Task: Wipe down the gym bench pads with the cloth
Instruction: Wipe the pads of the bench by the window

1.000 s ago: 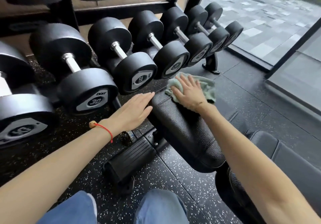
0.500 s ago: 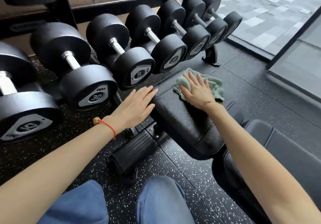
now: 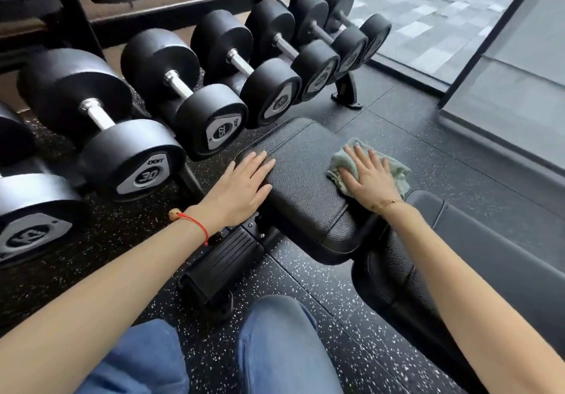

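1. Dumbbell rack (image 3: 73,26) fills the far left; the dumbbell marked 30 (image 3: 101,136) and its neighbours sit in angled cradles, label ends facing out so the weights read from where the person stands.
2. Left hand (image 3: 241,188) lies flat on the left edge of the seat pad (image 3: 302,179), fingers straight and together, holding nothing. Likely bracing the pad so it doesn't shift under the wiping. Red string bracelet (image 3: 195,222) on that wrist.
3. Black bench frame foot (image 3: 220,265) shows below the pad on the speckled rubber floor (image 3: 305,286).
4. Green cloth (image 3: 351,161) is on the right side of the seat pad, spilling a bit over its edge.
5. Right hand (image 3: 367,176) presses the cloth down with the palm, fingers spread and straight, no pinch. Flat pressure covers more pad per pass.
6. Second bench pad (image 3: 489,240) runs off to the lower right, no cloth on it, probably not yet wiped.
7. Window glass (image 3: 428,26) at far right.
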Tool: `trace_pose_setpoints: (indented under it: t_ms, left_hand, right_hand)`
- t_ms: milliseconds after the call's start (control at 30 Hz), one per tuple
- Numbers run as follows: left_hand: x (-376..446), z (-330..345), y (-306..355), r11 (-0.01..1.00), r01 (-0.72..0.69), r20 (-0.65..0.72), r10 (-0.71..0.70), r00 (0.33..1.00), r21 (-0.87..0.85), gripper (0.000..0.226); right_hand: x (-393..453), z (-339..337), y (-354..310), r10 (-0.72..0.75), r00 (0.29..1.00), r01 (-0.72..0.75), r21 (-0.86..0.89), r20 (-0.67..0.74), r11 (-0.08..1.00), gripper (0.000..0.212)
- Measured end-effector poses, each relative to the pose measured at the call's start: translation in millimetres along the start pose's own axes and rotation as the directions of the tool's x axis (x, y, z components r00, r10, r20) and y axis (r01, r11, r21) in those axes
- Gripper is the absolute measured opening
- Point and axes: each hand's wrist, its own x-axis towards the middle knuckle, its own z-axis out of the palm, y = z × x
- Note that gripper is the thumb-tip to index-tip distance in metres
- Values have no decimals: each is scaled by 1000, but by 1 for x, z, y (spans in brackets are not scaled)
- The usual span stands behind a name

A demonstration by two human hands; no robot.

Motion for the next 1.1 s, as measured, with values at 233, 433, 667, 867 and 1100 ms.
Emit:
trace_pose_setpoints:
  t_ms: [233, 433, 667, 867, 1100]
  left_hand:
    - [-2, -3, -1, 989, 25, -54, -17, 998, 146, 58]
    - [-6, -6, -9, 983, 124, -67, -116, 991, 132, 62]
    - [-19, -9, -35, 984, 170, -81, -166, 983, 44, 62]
    - [-24, -10, -46, 992, 123, -67, -120, 991, 41, 59]
    - [-25, -6, -50, 994, 106, -39, -105, 994, 23, 60]
  right_hand:
    - [-82, 13, -37, -417, 909, 415, 70, 17, 907, 63]
    - [49, 9, -56, -138, 990, 138, -5, -13, 990, 60]
    - [3, 25, -108, -565, 824, 564, 30, 40, 825, 61]
    - [60, 20, -87, -387, 922, 387, 12, 0, 922, 56]
    - [34, 30, -137, -523, 852, 523, 42, -16, 851, 58]
